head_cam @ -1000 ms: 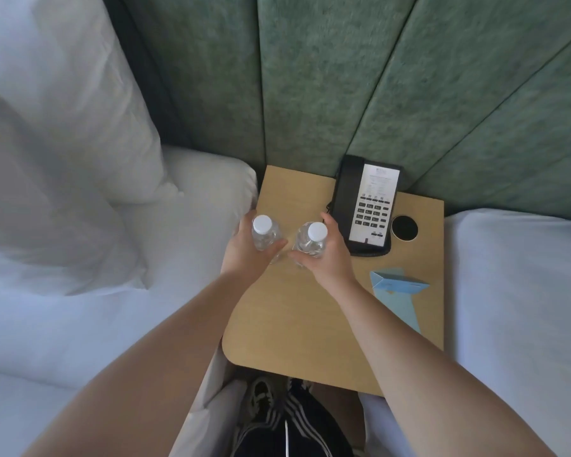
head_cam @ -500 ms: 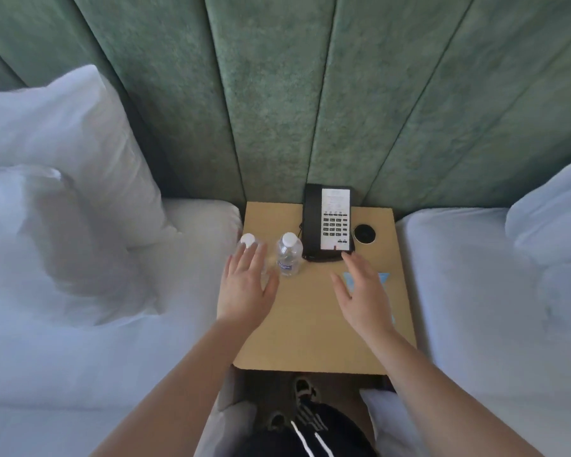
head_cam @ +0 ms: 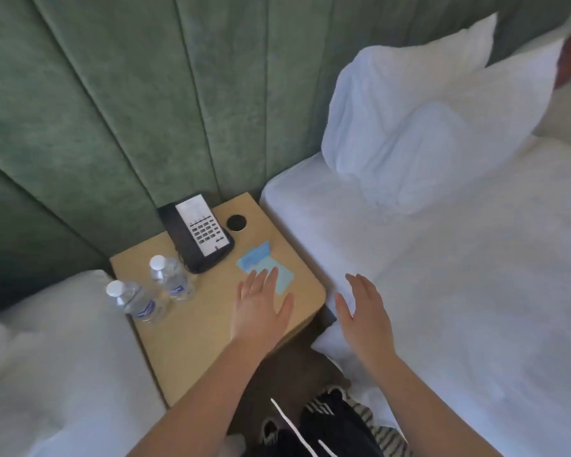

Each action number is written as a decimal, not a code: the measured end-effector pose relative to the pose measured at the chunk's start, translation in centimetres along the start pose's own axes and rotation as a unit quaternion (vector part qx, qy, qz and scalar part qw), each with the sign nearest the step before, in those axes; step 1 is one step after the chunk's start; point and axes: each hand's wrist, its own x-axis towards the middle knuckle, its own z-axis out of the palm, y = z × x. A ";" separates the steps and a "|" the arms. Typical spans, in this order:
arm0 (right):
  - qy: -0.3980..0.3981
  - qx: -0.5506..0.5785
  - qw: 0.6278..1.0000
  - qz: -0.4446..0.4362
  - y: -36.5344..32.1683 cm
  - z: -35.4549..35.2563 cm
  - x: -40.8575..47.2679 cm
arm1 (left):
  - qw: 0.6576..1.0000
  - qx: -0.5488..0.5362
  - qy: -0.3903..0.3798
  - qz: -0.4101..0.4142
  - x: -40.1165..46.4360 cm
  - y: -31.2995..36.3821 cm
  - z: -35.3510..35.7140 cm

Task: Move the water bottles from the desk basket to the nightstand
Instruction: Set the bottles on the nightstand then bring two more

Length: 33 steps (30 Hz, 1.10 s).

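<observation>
Hovering over the nightstand [head_cam: 192, 344], both of my hands are spread flat with fingers apart and hold nothing. My left hand [head_cam: 261, 311] hangs above the middle of the wooden surface, its fingertips over the near end of a light blue card [head_cam: 261, 263]. My right hand [head_cam: 365, 316] is off the right edge, above the white bed [head_cam: 442, 308] on that side.

The 2 water bottles [head_cam: 155, 291] stand upright on the left part of the surface, caps up, long axes vertical, just beside each other. The nearer one [head_cam: 134, 300] sits at the left edge, next to the other bed [head_cam: 47, 357]; the farther one [head_cam: 170, 278] stands close to the black telephone [head_cam: 198, 237]. Both lie to the left of my hands and a little farther back, so my left hand is the nearer of the 2, and my right is well apart from them.

I judge the placing done for these 2 bottles. Whether more remain in the desk basket I cannot tell, since it is out of sight.

Each bottle carries a blue label, but the writing is too blurred to read. The telephone has a white faceplate with a keypad and small print above it, also unreadable. A round black socket [head_cam: 236, 222] is set into the surface behind the card, whose print I cannot make out either.
</observation>
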 end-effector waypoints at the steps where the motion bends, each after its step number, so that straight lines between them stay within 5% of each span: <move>1: 0.012 0.002 1.000 0.024 1.5 -0.6 -0.8 | 1.000 0.005 -0.025 0.017 0.1 1.5 0.6; 18: 0.218 0.070 0.912 0.341 23.5 -13.1 -21.4 | 0.907 0.055 -0.228 0.349 -9.5 28.8 14.1; 33: 0.378 0.093 0.717 0.579 41.5 -21.1 -54.0 | 0.709 0.076 -0.363 0.600 -40.3 51.4 29.8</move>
